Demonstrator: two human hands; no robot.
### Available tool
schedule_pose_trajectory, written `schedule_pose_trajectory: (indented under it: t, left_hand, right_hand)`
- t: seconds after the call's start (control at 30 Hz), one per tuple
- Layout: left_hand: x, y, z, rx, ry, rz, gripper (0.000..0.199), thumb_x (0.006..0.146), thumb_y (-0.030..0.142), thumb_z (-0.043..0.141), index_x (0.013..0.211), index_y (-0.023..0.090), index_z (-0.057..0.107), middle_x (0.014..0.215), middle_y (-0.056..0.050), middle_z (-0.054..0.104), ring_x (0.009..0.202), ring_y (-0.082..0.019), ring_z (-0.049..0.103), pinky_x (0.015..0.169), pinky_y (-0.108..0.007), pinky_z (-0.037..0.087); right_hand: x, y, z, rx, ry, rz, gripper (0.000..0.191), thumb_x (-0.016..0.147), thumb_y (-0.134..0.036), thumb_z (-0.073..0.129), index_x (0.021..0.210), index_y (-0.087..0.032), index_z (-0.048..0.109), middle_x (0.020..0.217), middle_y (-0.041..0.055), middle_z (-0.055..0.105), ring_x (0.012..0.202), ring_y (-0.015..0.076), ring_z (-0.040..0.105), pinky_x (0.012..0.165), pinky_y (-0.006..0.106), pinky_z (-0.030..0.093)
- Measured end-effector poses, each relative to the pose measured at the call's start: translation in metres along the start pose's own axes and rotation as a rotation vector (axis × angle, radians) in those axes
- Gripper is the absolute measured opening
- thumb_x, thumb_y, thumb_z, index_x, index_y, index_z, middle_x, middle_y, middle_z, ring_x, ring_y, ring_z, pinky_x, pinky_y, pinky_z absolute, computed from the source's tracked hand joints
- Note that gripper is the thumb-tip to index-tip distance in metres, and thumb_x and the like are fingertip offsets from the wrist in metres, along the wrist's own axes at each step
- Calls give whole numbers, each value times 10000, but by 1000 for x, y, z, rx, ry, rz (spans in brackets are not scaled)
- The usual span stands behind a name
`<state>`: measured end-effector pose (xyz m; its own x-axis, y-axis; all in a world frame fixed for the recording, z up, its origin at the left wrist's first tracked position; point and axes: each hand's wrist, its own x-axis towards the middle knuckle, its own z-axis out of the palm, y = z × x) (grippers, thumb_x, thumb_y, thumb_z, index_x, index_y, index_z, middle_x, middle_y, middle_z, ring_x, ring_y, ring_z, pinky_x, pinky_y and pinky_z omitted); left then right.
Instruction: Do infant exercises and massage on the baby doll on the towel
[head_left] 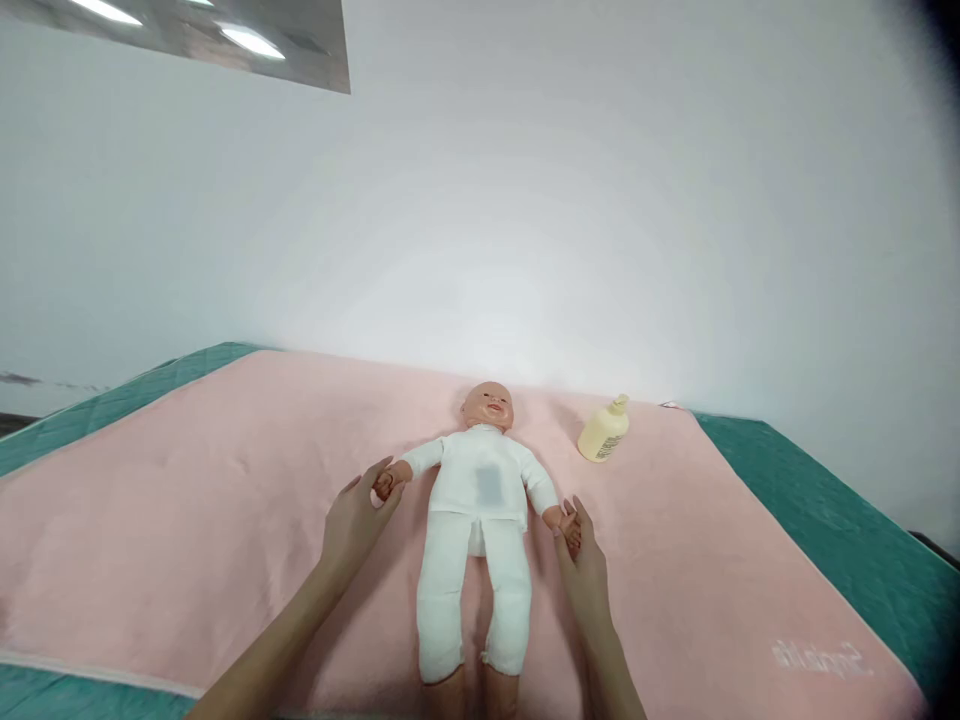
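A baby doll (pixel 480 490) in a white cloth top and trousers lies on its back, head toward the wall and arms spread. My left hand (pixel 358 515) is closed around the doll's hand on the left, thumb on one side and fingers on the other. On the opposite side my right hand (pixel 585 572) grips the doll's other hand between thumb and fingers. A grey rectangular patch marks the chest of the top. The doll's feet run out of view at the bottom edge.
A pale yellow pump bottle (pixel 602 434) stands right of the doll's head. Beneath everything is a pink blanket (pixel 187 520), laid over a green quilted cover (pixel 810 500). A white wall (pixel 480 200) rises behind, with a reflective panel (pixel 187 40) at upper left.
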<state>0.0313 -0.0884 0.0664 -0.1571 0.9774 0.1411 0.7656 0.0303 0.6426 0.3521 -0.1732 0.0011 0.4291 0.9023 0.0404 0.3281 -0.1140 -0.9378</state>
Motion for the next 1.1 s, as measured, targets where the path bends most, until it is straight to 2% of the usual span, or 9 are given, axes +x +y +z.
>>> schedule_pose_trajectory:
  t: [0.1,0.17,0.23,0.3,0.43,0.5,0.73,0.9,1.1]
  left_hand:
    - [-13,-1,4,19,-67,40,335,919,382,414,1144,266,633,937,-33,721,870,-233,659,699,-305,456]
    - [-20,-2,7,47,-86,92,303,935,354,380,1034,266,652,821,-17,709,808,-225,652,757,-330,457]
    - [-24,-5,12,72,-81,140,305,945,352,368,1024,270,651,779,-6,707,795,-222,658,859,-364,449]
    - [-25,-10,19,97,-66,165,315,940,361,391,1110,271,642,828,-13,733,852,-231,678,945,-383,429]
    - [-23,-26,32,175,-33,183,436,916,349,434,1310,213,565,1052,-68,752,1040,-258,677,1076,-423,364]
    - [-22,-32,37,199,-32,215,466,925,333,425,1355,187,527,1128,-83,736,1062,-253,675,1135,-445,299]
    - [-22,-38,42,243,-57,219,502,939,302,420,1408,131,471,1244,-124,684,1119,-245,659,1159,-445,276]
    - [-24,-32,39,231,-62,202,495,945,312,425,1401,128,482,1290,-125,657,1141,-246,648,1163,-440,272]
    - [-24,-23,29,202,-86,129,498,932,323,447,1389,138,516,1153,-97,728,1099,-252,662,1112,-410,350]
  right_hand:
    - [-1,13,1,-83,16,-49,690,902,-518,485,1508,-235,314,1523,96,438,1392,287,436,1124,484,383]
    - [0,21,3,-161,44,-143,633,908,-496,475,1466,-209,390,1512,103,451,1419,292,393,1177,511,295]
    - [2,28,4,-251,62,-236,578,918,-472,457,1420,-185,449,1481,113,491,1429,295,373,1209,537,202]
    - [2,33,5,-322,74,-298,542,929,-447,434,1394,-170,470,1446,122,529,1419,294,388,1214,548,174]
    - [2,37,6,-386,101,-362,496,933,-408,420,1362,-167,483,1400,132,570,1386,293,436,1198,558,221]
    - [2,37,6,-396,112,-371,490,935,-410,425,1359,-170,479,1374,136,591,1358,292,474,1189,559,244]
    - [1,34,5,-415,83,-328,485,942,-420,426,1352,-166,481,1314,134,635,1215,279,601,1185,540,254]
    - [0,28,3,-412,77,-319,500,929,-432,437,1341,-154,493,1314,140,629,1217,290,592,1171,538,271]
    - [-2,23,0,-406,76,-283,508,906,-408,444,1335,-145,509,1325,159,612,1256,311,549,1089,530,381]
